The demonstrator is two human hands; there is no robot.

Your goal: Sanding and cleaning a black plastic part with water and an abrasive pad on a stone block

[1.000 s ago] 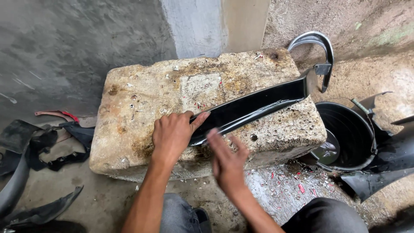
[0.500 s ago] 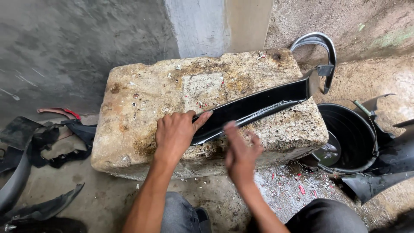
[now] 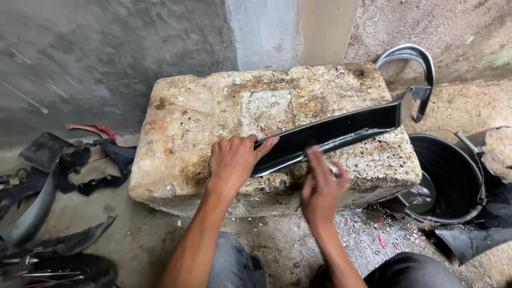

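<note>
A long glossy black plastic panel [image 3: 341, 130] lies slanted across a big rough stone block [image 3: 213, 112], its far end sticking out past the block's right edge. My left hand [image 3: 232, 160] lies flat on the panel's near end, fingers spread over it and pressing it onto the stone. My right hand [image 3: 322, 184] is at the panel's lower edge near the block's front face, fingers loosely curled and touching the edge. I cannot tell whether it holds anything small.
A black bucket [image 3: 453, 208] stands on the ground right of the block, with a curved black fender piece [image 3: 413, 58] behind it. Black plastic scraps [image 3: 80, 165] and red-handled pliers [image 3: 93, 129] lie at left. Red chips [image 3: 381, 240] litter the concrete floor near my knees.
My right hand has risen from below the block's front up to the panel's lower edge. My left hand stays pressed on the panel's near end.
</note>
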